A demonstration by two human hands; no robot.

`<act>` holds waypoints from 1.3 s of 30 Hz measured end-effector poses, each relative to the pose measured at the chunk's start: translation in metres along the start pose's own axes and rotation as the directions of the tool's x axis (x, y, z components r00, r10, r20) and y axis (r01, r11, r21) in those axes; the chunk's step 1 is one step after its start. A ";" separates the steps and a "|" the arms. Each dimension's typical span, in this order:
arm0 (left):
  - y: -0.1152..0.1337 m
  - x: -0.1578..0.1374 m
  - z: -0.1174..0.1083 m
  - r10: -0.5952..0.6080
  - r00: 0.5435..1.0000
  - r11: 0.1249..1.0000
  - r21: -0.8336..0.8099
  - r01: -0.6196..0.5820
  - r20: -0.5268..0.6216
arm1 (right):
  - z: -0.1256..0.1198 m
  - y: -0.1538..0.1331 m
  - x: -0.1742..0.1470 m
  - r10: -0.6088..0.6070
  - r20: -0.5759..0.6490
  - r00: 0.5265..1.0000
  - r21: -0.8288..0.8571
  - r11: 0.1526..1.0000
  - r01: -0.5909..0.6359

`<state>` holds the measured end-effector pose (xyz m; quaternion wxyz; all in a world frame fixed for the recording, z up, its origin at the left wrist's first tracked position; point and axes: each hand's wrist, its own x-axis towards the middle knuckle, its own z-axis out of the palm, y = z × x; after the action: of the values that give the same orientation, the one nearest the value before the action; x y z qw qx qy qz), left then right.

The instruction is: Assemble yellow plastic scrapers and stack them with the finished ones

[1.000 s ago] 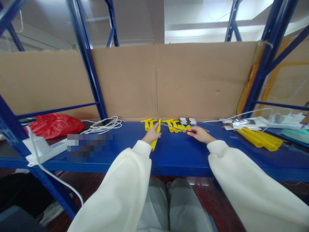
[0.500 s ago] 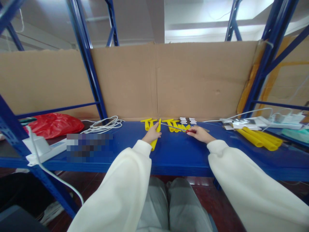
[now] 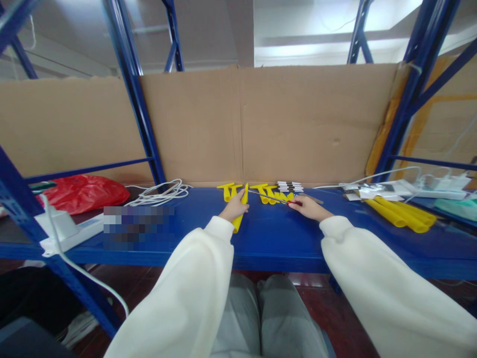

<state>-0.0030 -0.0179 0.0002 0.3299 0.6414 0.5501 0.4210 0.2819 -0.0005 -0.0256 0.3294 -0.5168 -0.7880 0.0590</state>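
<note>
My left hand (image 3: pixel 234 207) is closed around a yellow T-shaped plastic piece (image 3: pixel 237 224), whose tube end points toward me. In my right hand (image 3: pixel 308 207) is a screwdriver (image 3: pixel 268 196) with a red and dark handle. Its long thin metal shaft reaches left, with the tip at the head of the yellow piece. Behind my hands lie more yellow T-shaped pieces (image 3: pixel 261 189) and several short yellow parts (image 3: pixel 285 196). A stack of small white and black parts (image 3: pixel 289 186) sits behind these.
Yellow tubes (image 3: pixel 400 214) lie on the blue shelf (image 3: pixel 278 243) at the right, near a white power strip (image 3: pixel 447 183). On the left are a coiled white cable (image 3: pixel 164 191), a red plastic bag (image 3: pixel 89 193) and another power strip (image 3: pixel 80 233). Cardboard (image 3: pixel 290 124) stands behind.
</note>
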 end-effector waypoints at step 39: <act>-0.002 0.006 0.001 -0.045 0.999 0.997 0.059 0.046 -0.021 | -0.001 -0.005 -0.002 0.060 -0.008 0.998 -0.099 0.993 -0.061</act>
<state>-0.0026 -0.0118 -0.0006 0.3148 0.6341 0.5802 0.4027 0.2789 -0.0045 -0.0231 0.3034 -0.5564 -0.7731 0.0284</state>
